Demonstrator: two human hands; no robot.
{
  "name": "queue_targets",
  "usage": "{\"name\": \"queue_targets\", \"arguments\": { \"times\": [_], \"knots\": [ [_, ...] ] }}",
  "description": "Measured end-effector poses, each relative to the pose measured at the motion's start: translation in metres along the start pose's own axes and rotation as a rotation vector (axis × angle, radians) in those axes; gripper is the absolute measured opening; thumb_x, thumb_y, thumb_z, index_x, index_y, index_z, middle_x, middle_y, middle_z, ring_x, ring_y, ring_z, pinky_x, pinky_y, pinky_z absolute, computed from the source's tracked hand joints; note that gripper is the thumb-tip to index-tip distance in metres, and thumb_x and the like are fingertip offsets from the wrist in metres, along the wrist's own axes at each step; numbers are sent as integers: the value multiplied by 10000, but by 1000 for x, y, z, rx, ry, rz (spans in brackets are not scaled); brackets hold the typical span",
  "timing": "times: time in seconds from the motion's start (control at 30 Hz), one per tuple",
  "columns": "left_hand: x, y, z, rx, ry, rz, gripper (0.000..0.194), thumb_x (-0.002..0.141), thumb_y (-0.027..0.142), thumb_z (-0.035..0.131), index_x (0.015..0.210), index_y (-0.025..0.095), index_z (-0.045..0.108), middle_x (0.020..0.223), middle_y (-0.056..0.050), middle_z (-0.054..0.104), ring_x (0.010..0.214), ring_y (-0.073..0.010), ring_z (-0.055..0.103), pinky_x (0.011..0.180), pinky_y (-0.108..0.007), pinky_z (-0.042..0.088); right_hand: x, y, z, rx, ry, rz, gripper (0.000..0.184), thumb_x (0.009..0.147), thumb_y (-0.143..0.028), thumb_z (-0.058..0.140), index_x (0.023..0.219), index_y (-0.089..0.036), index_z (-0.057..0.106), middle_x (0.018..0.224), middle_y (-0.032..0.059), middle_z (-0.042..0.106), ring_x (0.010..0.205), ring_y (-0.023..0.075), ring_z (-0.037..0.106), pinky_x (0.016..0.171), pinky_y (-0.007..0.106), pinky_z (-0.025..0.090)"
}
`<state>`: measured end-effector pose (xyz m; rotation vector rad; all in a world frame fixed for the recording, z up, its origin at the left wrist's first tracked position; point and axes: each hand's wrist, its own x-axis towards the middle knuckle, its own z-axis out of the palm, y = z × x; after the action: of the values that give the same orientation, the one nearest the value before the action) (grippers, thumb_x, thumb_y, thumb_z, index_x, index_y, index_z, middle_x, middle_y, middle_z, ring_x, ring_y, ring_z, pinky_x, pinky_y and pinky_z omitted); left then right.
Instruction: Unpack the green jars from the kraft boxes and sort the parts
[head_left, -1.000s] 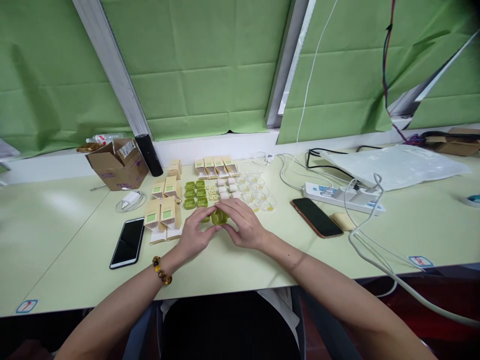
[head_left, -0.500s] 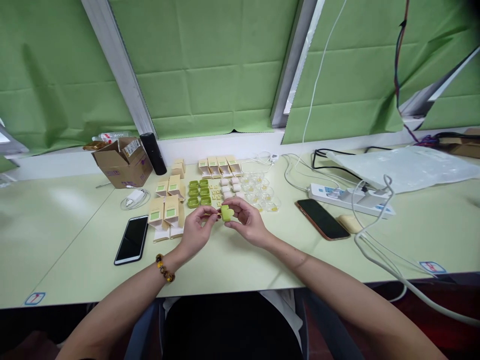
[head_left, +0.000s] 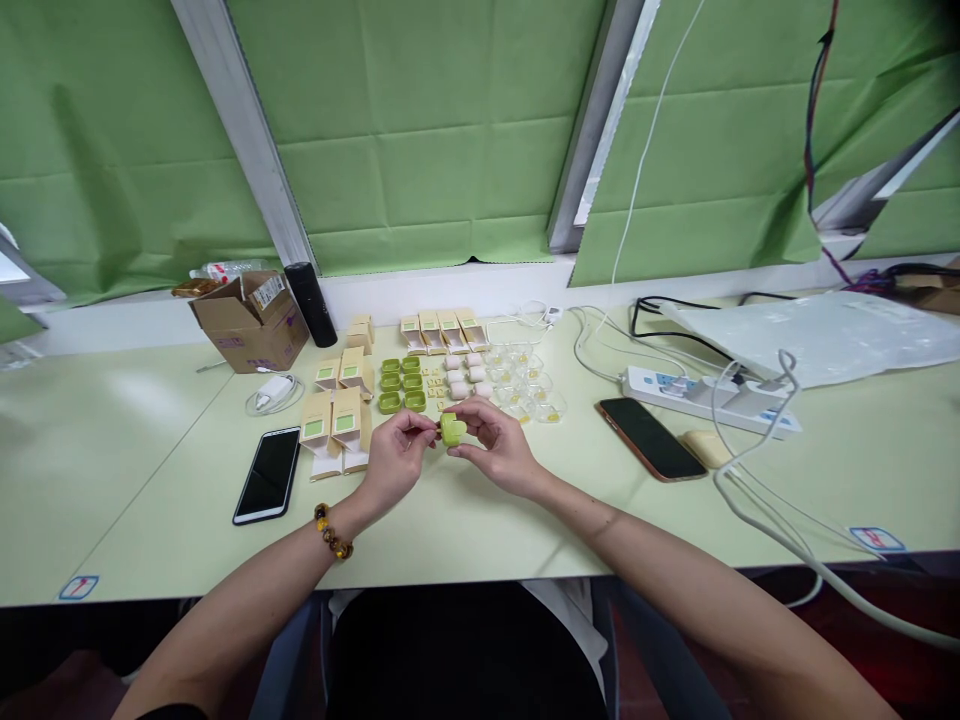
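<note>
Thumb and fingers of my right hand (head_left: 499,447) hold a small green plastic tray (head_left: 452,430), tilted up above the table. My left hand (head_left: 397,452) is closed in a pinch at the tray's left side; a thin tan piece shows at its fingertips, too small to name. Just beyond the hands stand several like green trays (head_left: 390,381) in two columns. Beside them lie small yellowish pieces (head_left: 436,392), several white cylinders (head_left: 478,374) and several clear plastic cups (head_left: 550,405) with yellow bits in them.
Opened tan cartons (head_left: 347,415) stand left of the trays, more cartons (head_left: 450,330) behind. Phones (head_left: 268,475) (head_left: 651,438) flank the work area. A power strip (head_left: 697,400) with loose cables lies right; a cardboard box (head_left: 259,330) and black cylinder (head_left: 310,303) stand back left.
The green tray went from lying low between both hands to being tilted up in my right hand. My left hand moved to a pinch at its left side. The view shifted slightly.
</note>
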<state>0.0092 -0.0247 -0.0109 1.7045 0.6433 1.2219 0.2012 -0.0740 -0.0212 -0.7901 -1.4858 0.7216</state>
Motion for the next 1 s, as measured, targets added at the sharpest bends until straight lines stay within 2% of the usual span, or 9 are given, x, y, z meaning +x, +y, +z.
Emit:
{"name": "queue_targets", "arguments": {
  "times": [0.13,0.4,0.57,0.67,0.77,0.87,1.0],
  "knots": [
    [-2,-5,-3,128,3,69,65,945,223,664,892,192,687,860,-48,716,796,-170,680,755,-312,574,-2,2,2,-41,-12,1,427,855,-375,879,1229,-254,714,1142,73,619,1084,230,706,1012,456,622],
    [-5,-4,-6,297,4,196,83,964,189,621,896,206,664,873,-45,702,822,-184,667,779,-327,545,-1,5,5,-7,12,35,449,842,-395,888,1222,-250,697,1125,68,636,1071,235,721,999,452,633],
    [-4,-6,-3,263,-1,133,95,979,231,622,895,207,660,855,-36,698,800,-176,667,767,-316,550,0,6,3,-88,4,1,419,865,-371,863,1235,-253,704,1143,76,643,1051,233,721,978,449,637],
    [-2,-5,-3,181,-22,72,72,984,274,647,995,208,674,975,-64,725,907,-196,702,843,-341,585,2,1,0,-271,19,-84,396,909,-338,813,1279,-261,696,1203,103,671,1095,256,702,946,452,635],
    [-1,0,-4,174,-39,109,291,966,259,676,1254,231,643,1258,-118,700,1167,-250,683,1009,-415,568,3,-6,-4,-444,41,-187,418,949,-301,760,1353,-272,661,1255,119,686,1026,247,691,885,449,637],
    [-1,4,-5,218,-86,159,509,936,205,697,1423,263,562,1402,-134,638,1343,-282,602,1105,-457,513,3,-8,-5,-493,56,-233,404,960,-269,745,1349,-270,637,1233,112,701,931,224,684,824,432,647],
    [-1,2,-4,273,-95,103,589,898,215,773,1449,284,576,1422,-121,619,1293,-270,616,1093,-445,514,2,-7,-4,-460,60,-248,337,972,-265,724,1297,-261,637,1226,115,704,1080,256,701,869,439,667]
  ]
}}
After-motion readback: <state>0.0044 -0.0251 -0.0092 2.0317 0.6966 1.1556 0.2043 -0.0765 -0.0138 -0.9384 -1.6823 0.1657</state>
